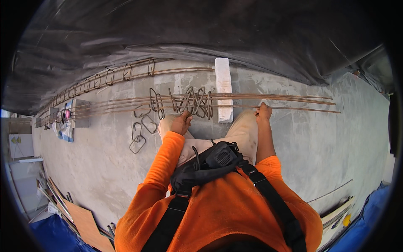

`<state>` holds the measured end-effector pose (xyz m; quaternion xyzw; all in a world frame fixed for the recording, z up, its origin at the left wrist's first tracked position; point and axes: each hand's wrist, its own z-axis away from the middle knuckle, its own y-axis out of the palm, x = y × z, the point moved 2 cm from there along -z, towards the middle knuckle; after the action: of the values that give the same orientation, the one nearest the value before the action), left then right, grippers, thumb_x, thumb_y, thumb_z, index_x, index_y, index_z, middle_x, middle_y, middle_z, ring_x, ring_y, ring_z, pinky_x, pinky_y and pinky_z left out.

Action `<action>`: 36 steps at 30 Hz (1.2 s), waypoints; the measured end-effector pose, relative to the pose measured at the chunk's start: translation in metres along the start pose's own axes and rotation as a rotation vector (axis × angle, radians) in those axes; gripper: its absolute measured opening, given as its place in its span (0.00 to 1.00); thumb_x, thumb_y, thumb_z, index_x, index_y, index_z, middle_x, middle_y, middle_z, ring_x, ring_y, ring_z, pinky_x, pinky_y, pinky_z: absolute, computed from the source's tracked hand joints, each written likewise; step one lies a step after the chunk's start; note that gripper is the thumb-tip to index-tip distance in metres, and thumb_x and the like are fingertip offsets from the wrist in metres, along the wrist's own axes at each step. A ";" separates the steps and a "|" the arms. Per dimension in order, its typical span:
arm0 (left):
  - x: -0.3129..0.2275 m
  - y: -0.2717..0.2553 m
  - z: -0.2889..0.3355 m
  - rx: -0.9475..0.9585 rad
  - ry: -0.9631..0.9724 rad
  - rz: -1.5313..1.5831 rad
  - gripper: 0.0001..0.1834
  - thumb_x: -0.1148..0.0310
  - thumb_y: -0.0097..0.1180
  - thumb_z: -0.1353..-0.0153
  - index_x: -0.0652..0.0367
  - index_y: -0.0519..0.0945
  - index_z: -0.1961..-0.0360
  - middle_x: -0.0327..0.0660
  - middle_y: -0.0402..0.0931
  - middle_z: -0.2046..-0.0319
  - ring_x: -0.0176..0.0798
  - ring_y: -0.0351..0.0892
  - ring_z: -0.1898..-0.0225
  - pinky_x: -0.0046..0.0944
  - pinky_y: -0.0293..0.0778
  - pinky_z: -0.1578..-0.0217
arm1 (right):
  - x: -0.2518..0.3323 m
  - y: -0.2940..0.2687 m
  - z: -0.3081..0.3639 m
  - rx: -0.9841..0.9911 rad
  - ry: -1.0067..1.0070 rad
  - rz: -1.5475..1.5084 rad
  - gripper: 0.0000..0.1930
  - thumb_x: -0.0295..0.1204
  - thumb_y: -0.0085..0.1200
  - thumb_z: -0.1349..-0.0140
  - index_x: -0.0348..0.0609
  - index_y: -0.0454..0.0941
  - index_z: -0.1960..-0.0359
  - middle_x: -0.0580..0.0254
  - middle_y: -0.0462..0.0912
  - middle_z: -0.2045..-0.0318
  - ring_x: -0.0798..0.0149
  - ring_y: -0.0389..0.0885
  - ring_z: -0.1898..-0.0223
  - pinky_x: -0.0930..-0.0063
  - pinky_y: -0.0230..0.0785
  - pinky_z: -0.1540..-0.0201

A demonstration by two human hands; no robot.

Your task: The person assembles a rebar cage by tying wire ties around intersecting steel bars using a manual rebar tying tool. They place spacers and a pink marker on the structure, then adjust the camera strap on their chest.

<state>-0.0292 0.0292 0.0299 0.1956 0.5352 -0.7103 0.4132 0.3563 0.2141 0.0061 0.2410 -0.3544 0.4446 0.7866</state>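
My right hand (263,111) is closed round the nearest of several long, rusty steel reinforcing bars (302,109), just right of a white block (223,77). The bars run across in front of my knees and over the block. A bunch of bent steel stirrups (202,105) hangs on them, left of the block. My left hand (181,122) is at the near side of this bunch with its fingers curled in. Whether those fingers hold a bar or a stirrup is hidden.
Loose stirrups (137,137) lie on the concrete floor (109,164) to the left. Beyond, another bar assembly (110,77) carries spaced stirrups. Grey blocks (81,113) support the bars' far-left stretch. Black plastic sheeting (201,29) hangs along the far side; boards (86,224) lie at lower left.
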 end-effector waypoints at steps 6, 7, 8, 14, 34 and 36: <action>0.072 0.015 -0.021 -0.173 0.251 -0.148 0.18 0.61 0.52 0.29 0.63 0.77 0.46 0.57 0.83 0.58 0.62 0.85 0.56 0.56 0.78 0.54 | -0.012 0.004 -0.012 -0.077 0.041 0.041 0.11 0.29 0.49 0.32 0.35 0.70 0.71 0.57 0.71 0.80 0.67 0.65 0.84 0.68 0.56 0.85; 0.075 0.020 -0.020 -0.180 0.268 -0.199 0.18 0.61 0.52 0.29 0.62 0.78 0.46 0.58 0.83 0.57 0.63 0.84 0.54 0.56 0.77 0.52 | -0.015 0.001 -0.008 -0.091 0.045 0.061 0.11 0.29 0.49 0.32 0.35 0.70 0.71 0.57 0.71 0.80 0.66 0.65 0.84 0.68 0.56 0.85; 0.078 0.025 -0.016 -0.187 0.283 -0.251 0.19 0.61 0.52 0.30 0.61 0.79 0.45 0.59 0.83 0.56 0.65 0.83 0.52 0.57 0.77 0.49 | -0.018 -0.005 -0.004 -0.071 0.030 0.080 0.11 0.30 0.49 0.33 0.36 0.70 0.71 0.57 0.71 0.80 0.66 0.65 0.85 0.68 0.56 0.85; -0.015 -0.007 -0.004 0.046 -0.037 -0.358 0.18 0.58 0.53 0.32 0.56 0.84 0.50 0.57 0.82 0.54 0.62 0.81 0.50 0.54 0.76 0.47 | -0.038 -0.036 0.000 -0.068 0.007 0.041 0.09 0.29 0.48 0.34 0.36 0.70 0.70 0.57 0.72 0.79 0.67 0.64 0.85 0.69 0.55 0.86; -0.054 -0.010 -0.060 -0.133 -0.018 0.116 0.24 0.51 0.58 0.32 0.68 0.79 0.61 0.59 0.81 0.72 0.64 0.83 0.63 0.56 0.76 0.60 | -0.030 -0.064 0.036 0.039 0.039 0.452 0.14 0.37 0.55 0.31 0.37 0.73 0.67 0.54 0.79 0.78 0.65 0.70 0.85 0.67 0.61 0.85; -0.057 -0.009 -0.056 -0.239 0.043 0.018 0.24 0.52 0.59 0.32 0.68 0.77 0.55 0.60 0.80 0.65 0.64 0.83 0.60 0.56 0.77 0.59 | -0.014 -0.061 0.045 0.046 -0.156 0.862 0.15 0.39 0.57 0.32 0.36 0.75 0.63 0.51 0.81 0.77 0.58 0.76 0.81 0.61 0.69 0.79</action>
<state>-0.0122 0.1031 0.0563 0.1648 0.6229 -0.6335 0.4284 0.3886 0.1456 0.0196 0.1214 -0.4708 0.7204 0.4946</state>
